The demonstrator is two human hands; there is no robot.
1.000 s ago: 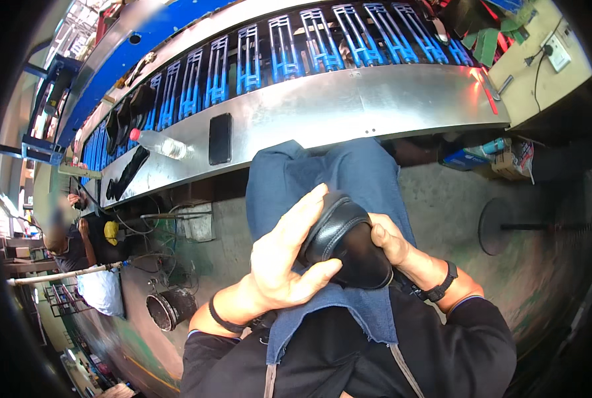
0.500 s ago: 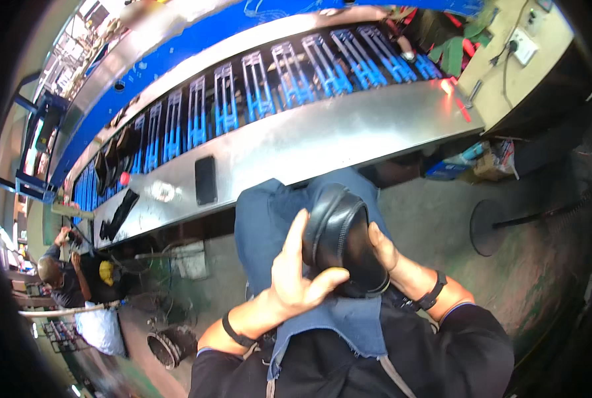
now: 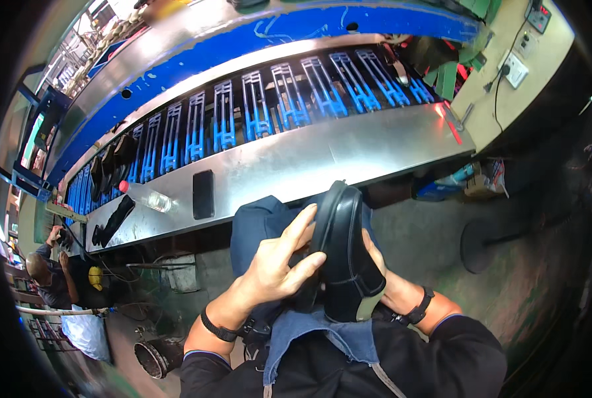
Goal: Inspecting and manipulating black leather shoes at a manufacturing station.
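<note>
1. Black shoe point(image 3: 346, 255): held upright over the person's lap, its toe pointing up toward the counter and its pale sole edge showing at the lower end.
2. Left hand point(image 3: 277, 262): fingers spread and laid flat against the left side of the shoe, the fingertips curling onto its upper. A dark band sits on that wrist.
3. Right hand point(image 3: 374, 255): mostly hidden behind the shoe; it cups the shoe from the right side, fingers closed around it as far as can be seen. A black watch point(image 3: 418, 308) is on that wrist.
4. Blue apron point(image 3: 269, 229): drapes over the knees beneath the shoe.
5. Steel counter point(image 3: 349, 152): runs just beyond the knees, carrying a dark phone point(image 3: 203, 194) lying flat and a clear plastic bottle point(image 3: 147, 197) with a red cap on its side to the left of it.
6. Blue racks point(image 3: 289, 99): stand in a row along the line behind the counter.
7. Another person point(image 3: 51, 275): sits further down the line at far left.
</note>
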